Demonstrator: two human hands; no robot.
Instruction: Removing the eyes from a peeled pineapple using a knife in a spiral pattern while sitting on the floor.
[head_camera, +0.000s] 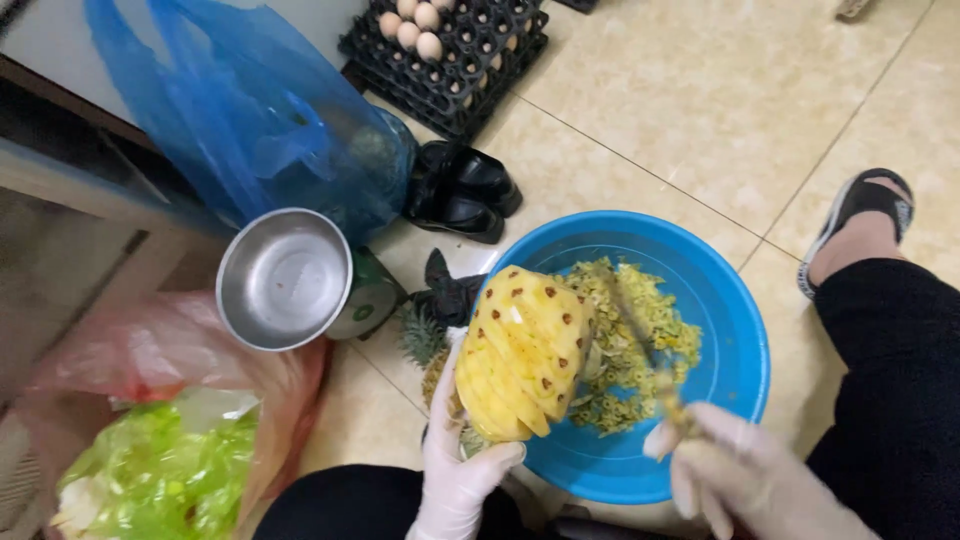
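Note:
My left hand (458, 462), in a white glove, grips the base of a peeled yellow pineapple (525, 352) with brown eyes and spiral grooves cut into it. The fruit is held tilted over the left rim of a blue plastic basin (735, 340). My right hand (745, 475), also gloved, holds a knife (640, 340) whose blurred blade points up over the basin, just right of the pineapple. Pineapple peelings (640, 350) lie heaped inside the basin.
A steel bowl (285, 278) stands at the left beside a blue plastic bag (250, 110). A pink bag with green leaves (160, 470) lies at lower left. Black egg trays (450, 50), black shoes (465, 190) and a sandalled foot (860, 225) rest on the tiled floor.

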